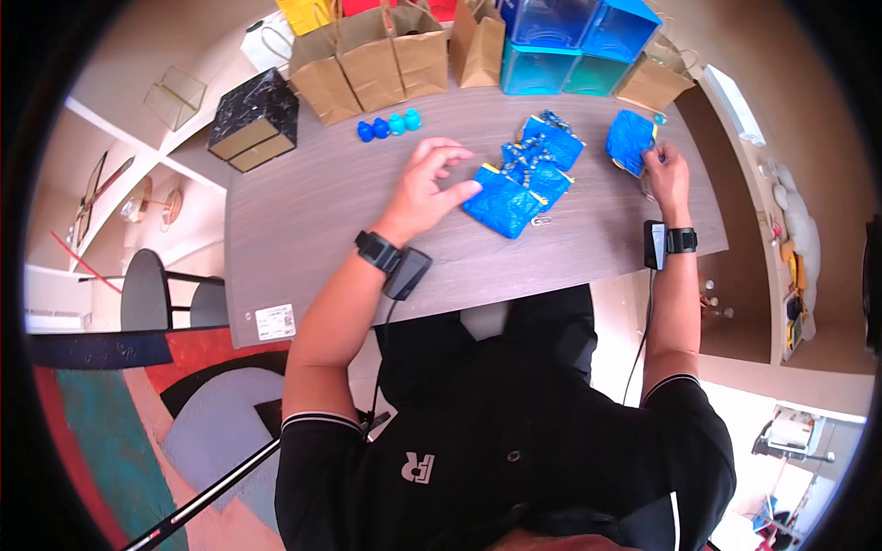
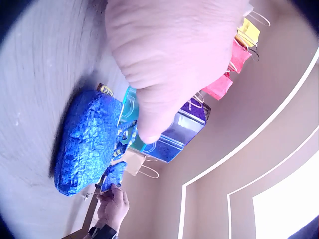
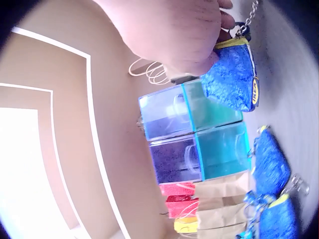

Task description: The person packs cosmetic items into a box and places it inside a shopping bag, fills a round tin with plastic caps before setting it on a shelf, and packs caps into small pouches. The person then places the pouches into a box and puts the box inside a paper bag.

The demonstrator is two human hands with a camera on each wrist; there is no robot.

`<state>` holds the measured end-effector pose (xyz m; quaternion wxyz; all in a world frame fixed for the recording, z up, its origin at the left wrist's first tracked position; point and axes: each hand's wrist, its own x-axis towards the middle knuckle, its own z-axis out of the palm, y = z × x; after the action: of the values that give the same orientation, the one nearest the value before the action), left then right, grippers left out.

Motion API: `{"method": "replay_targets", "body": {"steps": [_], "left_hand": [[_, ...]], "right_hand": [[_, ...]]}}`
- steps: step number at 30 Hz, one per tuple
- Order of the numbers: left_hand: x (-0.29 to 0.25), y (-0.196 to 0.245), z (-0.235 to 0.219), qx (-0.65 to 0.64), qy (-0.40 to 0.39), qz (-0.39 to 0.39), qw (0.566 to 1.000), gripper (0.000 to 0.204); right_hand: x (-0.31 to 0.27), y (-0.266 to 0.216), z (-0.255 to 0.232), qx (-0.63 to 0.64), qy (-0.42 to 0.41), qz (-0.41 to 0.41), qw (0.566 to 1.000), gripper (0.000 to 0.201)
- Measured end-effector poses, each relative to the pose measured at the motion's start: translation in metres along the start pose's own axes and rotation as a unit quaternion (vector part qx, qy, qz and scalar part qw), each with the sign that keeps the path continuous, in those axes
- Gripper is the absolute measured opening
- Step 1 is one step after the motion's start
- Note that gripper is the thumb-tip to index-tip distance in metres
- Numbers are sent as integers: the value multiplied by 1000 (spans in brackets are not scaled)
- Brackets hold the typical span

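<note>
Tabletop (image 1: pixel 322 197) of greyish wood grain, looked down on through the head camera I follow from afar. Near its right side, the person's right hand (image 1: pixel 672 179) grasps a small blue pouch (image 1: pixel 628 136), thumb and fingers pinching its yellow-trimmed edge. The left hand (image 1: pixel 424 188) is relaxed and grips nothing; its thumb points at the front pouch (image 1: pixel 501 204) of a cluster in mid-table (whether it touches, I cannot tell). Patterned straps (image 1: pixel 525 160) lie tangled among the clustered pouches, and a metal clip (image 1: pixel 542 220) lies at the near edge.

As I judge it, the step in hand is handling one pouch apart from the others. The next move calls, I think, for a secure pinch on that trim with the chain clear of the fingers, and for care not to drag the tangled straps.

The right wrist view lets me read what the head view does not: a yellow tag (image 3: pixel 255 91) saying IKEA on the held pouch, with a metal chain (image 3: pixel 252 12) beside its trim. The left wrist view shows the front pouch side-on, looking plump against the table.
</note>
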<state>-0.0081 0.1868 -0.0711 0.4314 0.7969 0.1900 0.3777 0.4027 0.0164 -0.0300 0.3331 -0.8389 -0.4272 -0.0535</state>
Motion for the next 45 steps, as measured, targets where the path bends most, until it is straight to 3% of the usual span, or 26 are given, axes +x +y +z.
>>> {"method": "replay_targets", "body": {"steps": [1,2,5,9,11,12,14,15,16,18,24,27,29,32,34,36,38,40,42,45], "left_hand": [[0,-3,-2,-12,12,4,1000,44],[1,-2,-2,-22,11,8,1000,44],[1,1,-4,-74,49,-3,996,33],[-1,5,-11,-86,48,22,995,35],[-1,3,-17,-222,-11,-33,974,40],[-1,5,-21,-217,-3,-34,976,40],[0,12,-28,-426,-76,-107,895,51],[1,15,-31,-425,-109,-128,889,68],[1,15,-31,-425,-101,-127,890,68],[2,15,-30,-521,-167,-154,823,80],[5,16,-23,-557,-158,-156,800,90],[5,18,-26,-558,-43,-167,812,87],[5,14,-29,-572,-45,-164,803,87],[6,4,-34,-579,-55,-172,795,84],[8,1,-29,-560,-26,-219,799,80],[8,5,-24,-577,4,-217,787,74],[9,5,-20,-598,12,-162,785,71],[8,6,-17,-614,19,-148,775,73],[8,6,-14,-616,20,-129,777,73],[7,2,-8,-603,34,-122,788,69]], "right_hand": [[0,-9,-7,83,1,-15,996,25],[-2,-26,-16,73,4,-15,997,25],[-7,-78,-38,303,-45,-47,951,18],[-15,-138,-50,292,-69,-130,945,16],[-22,-167,-47,279,-82,-194,937,15],[-23,-179,-40,284,-87,-200,934,15],[-28,-202,-27,230,-55,-332,913,14],[-33,-214,-23,192,-62,-336,920,14],[-37,-223,-17,151,-53,-368,916,15],[-43,-236,-2,132,-34,-430,892,16],[-72,-269,40,100,-18,-494,864,17],[-76,-278,50,87,-15,-527,845,18],[-79,-283,55,83,-14,-550,831,18],[-86,-284,60,43,-78,-535,840,20],[-88,-281,67,11,-114,-499,859,27],[-95,-284,70,54,-88,-471,876,32],[-103,-287,70,98,-64,-441,890,37],[-107,-288,67,216,-100,-268,933,46],[-102,-277,80,328,-114,-187,919,45],[-99,-280,70,342,-159,-158,912,34]]}}
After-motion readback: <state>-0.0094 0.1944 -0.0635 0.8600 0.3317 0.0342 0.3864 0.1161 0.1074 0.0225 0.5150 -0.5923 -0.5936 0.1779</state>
